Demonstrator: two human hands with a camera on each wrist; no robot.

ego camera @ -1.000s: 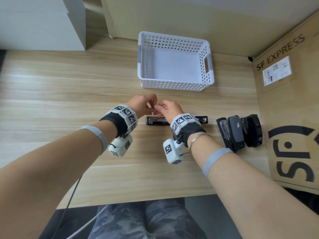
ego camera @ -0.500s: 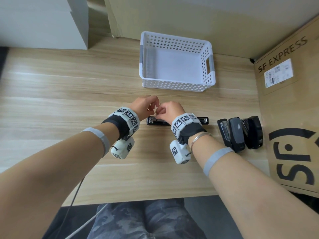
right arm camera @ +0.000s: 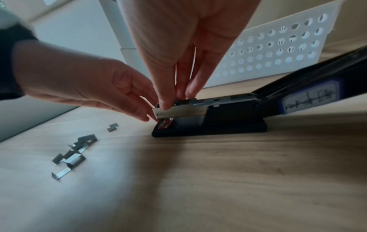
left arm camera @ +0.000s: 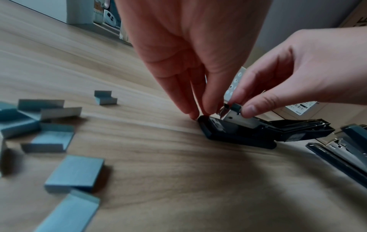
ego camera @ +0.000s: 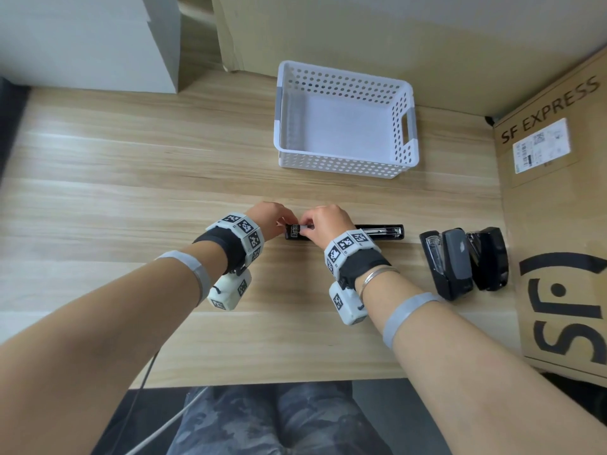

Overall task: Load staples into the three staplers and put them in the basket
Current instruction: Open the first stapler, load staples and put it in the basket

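A black stapler (ego camera: 384, 232) lies swung open flat on the wooden table, its metal magazine (right arm camera: 184, 112) facing up. My right hand (left arm camera: 237, 110) pinches a short grey staple strip (left arm camera: 236, 106) at the magazine's front end, thumb on the near side. The fingers of my left hand (left arm camera: 200, 114) point down and touch the front tip of the stapler's base. Two more black staplers (ego camera: 455, 261) (ego camera: 491, 257) lie side by side to the right. A white perforated basket (ego camera: 345, 165) stands behind, with nothing in it.
Several loose staple strips (left arm camera: 73, 171) lie on the table left of the open stapler, under my left wrist. A cardboard box (ego camera: 558, 224) marked SF EXPRESS lines the right edge. A white cabinet (ego camera: 82, 41) stands at the back left.
Both hands have dropped from just above the stapler onto its left end. The right hand now holds the strip against the magazine. The stapler and basket have not moved.
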